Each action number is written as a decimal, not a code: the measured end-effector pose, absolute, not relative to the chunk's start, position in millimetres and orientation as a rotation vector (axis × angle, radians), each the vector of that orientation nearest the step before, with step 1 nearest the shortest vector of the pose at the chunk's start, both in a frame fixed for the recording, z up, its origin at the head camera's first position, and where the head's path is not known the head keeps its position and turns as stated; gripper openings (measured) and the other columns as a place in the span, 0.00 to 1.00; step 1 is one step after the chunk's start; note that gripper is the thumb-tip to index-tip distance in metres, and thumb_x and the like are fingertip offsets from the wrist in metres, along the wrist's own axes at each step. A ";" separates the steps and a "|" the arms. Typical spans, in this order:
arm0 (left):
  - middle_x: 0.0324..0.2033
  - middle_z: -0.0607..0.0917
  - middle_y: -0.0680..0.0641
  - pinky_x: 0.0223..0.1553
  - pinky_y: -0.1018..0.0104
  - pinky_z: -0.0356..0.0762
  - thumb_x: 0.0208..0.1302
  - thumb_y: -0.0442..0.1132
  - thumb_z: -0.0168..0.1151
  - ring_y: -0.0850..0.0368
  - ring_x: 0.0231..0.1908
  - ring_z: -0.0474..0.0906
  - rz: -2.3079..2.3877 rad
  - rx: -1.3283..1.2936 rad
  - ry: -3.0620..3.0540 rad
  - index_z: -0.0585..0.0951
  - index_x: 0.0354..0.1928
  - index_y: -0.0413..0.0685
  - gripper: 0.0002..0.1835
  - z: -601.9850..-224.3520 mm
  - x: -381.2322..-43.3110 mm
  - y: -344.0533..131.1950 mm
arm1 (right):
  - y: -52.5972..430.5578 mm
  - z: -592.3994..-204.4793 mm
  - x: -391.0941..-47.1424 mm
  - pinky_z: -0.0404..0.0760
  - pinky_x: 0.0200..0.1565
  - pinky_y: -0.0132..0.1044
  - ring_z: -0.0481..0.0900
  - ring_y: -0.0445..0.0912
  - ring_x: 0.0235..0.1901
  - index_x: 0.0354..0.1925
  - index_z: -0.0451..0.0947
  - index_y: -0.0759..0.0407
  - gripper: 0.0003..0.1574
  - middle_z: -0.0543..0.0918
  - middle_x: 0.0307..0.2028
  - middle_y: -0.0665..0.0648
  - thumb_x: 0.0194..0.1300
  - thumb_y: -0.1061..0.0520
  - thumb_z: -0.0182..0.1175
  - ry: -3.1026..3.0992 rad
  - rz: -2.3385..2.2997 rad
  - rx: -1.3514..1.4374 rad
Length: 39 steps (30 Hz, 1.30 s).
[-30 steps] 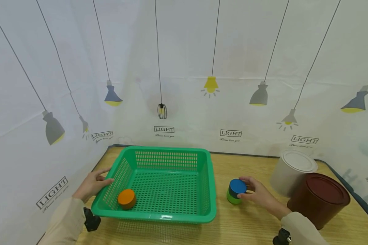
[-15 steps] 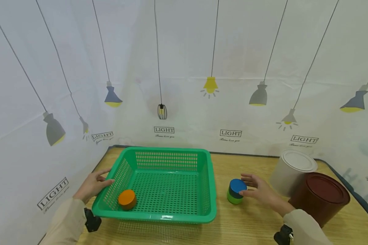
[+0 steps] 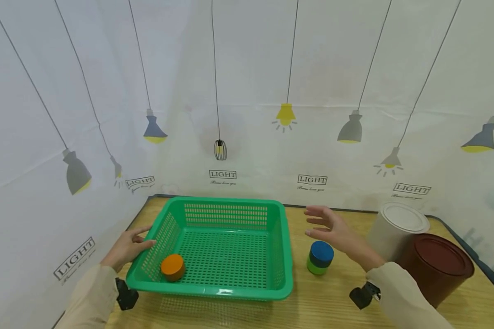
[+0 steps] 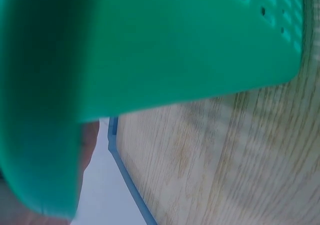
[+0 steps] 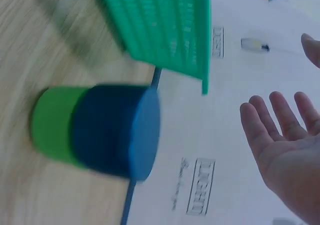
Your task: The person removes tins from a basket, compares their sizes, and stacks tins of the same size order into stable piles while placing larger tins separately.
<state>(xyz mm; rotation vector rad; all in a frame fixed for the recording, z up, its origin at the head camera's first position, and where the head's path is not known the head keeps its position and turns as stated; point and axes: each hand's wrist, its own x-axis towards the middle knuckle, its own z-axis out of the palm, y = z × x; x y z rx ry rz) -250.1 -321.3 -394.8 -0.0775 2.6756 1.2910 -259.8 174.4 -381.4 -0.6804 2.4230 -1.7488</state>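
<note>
A green plastic basket (image 3: 286,246) stands on the table, with an orange cylinder (image 3: 173,267) inside at its near left corner. My left hand (image 3: 128,246) grips the basket's left rim, thumb over the top edge; in the left wrist view the basket wall (image 4: 190,50) hides most of that hand. Right of the basket, a blue cylinder (image 3: 322,253) sits on top of a green cylinder (image 3: 317,268). My right hand (image 3: 333,228) hovers above and behind this stack, apart from it, fingers spread and holding nothing; the right wrist view shows its bare palm (image 5: 290,155).
At the right stand a white bucket (image 3: 399,224) and, nearer, a brown bucket (image 3: 438,265), both lidded and close to my right forearm. A white cloth backdrop (image 3: 247,91) printed with lamps rises behind the wooden table (image 3: 304,306) and on its sides.
My right hand has let go of the blue cylinder and risen up and away from the stack. The blue cylinder stays on the green one. My left hand stays on the basket rim.
</note>
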 end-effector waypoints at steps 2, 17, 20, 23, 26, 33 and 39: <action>0.49 0.67 0.25 0.30 0.58 0.78 0.60 0.43 0.57 0.54 0.30 0.77 1.296 -0.079 2.674 0.56 0.65 0.38 0.35 -395.2 -250.9 -320.9 | 160.8 -375.8 -261.7 0.72 0.49 0.43 0.62 0.62 0.56 0.60 0.58 0.64 0.34 0.62 0.58 0.66 0.58 0.61 0.59 2.351 -1.760 -0.758; 0.49 0.67 0.25 0.31 0.58 0.78 0.60 0.43 0.57 0.53 0.32 0.76 1.321 -0.079 2.648 0.56 0.65 0.39 0.35 -394.0 -256.7 -321.3 | 58.1 -361.4 -287.1 0.73 0.48 0.40 0.71 0.54 0.51 0.54 0.67 0.64 0.24 0.72 0.51 0.59 0.59 0.60 0.58 2.106 -1.597 -1.060; 0.50 0.66 0.26 0.32 0.58 0.78 0.60 0.43 0.57 0.52 0.33 0.76 1.325 -0.063 2.658 0.56 0.65 0.40 0.35 -393.7 -257.6 -321.3 | 40.6 -360.7 -291.3 0.73 0.48 0.39 0.71 0.53 0.50 0.53 0.68 0.63 0.22 0.73 0.50 0.59 0.59 0.62 0.57 2.062 -1.605 -1.090; 0.50 0.66 0.26 0.32 0.58 0.78 0.60 0.44 0.57 0.51 0.34 0.76 1.324 -0.053 2.667 0.56 0.65 0.40 0.35 -393.5 -257.8 -321.3 | 23.8 -357.2 -292.3 0.74 0.47 0.37 0.72 0.52 0.49 0.52 0.69 0.63 0.21 0.74 0.50 0.59 0.59 0.63 0.57 2.054 -1.594 -1.103; 0.50 0.66 0.26 0.32 0.58 0.78 0.60 0.43 0.57 0.51 0.35 0.76 1.319 -0.057 2.669 0.56 0.65 0.40 0.35 -393.2 -257.0 -321.4 | 9.1 -345.4 -286.1 0.74 0.47 0.35 0.72 0.52 0.49 0.52 0.68 0.66 0.22 0.74 0.50 0.61 0.58 0.64 0.57 2.072 -1.548 -1.077; 0.49 0.67 0.26 0.31 0.58 0.78 0.60 0.44 0.57 0.53 0.32 0.76 1.329 -0.063 2.666 0.56 0.65 0.39 0.35 -392.3 -255.4 -324.0 | -22.9 -359.9 -301.8 0.73 0.47 0.32 0.74 0.48 0.48 0.52 0.69 0.62 0.23 0.75 0.49 0.57 0.57 0.62 0.60 2.069 -1.467 -1.074; 0.48 0.69 0.27 0.32 0.59 0.78 0.59 0.44 0.58 0.53 0.33 0.76 1.339 -0.085 2.636 0.56 0.65 0.39 0.36 -394.6 -251.3 -323.7 | -39.7 -383.3 -307.1 0.75 0.44 0.32 0.74 0.53 0.48 0.51 0.70 0.63 0.23 0.75 0.49 0.62 0.56 0.63 0.60 2.016 -1.453 -1.006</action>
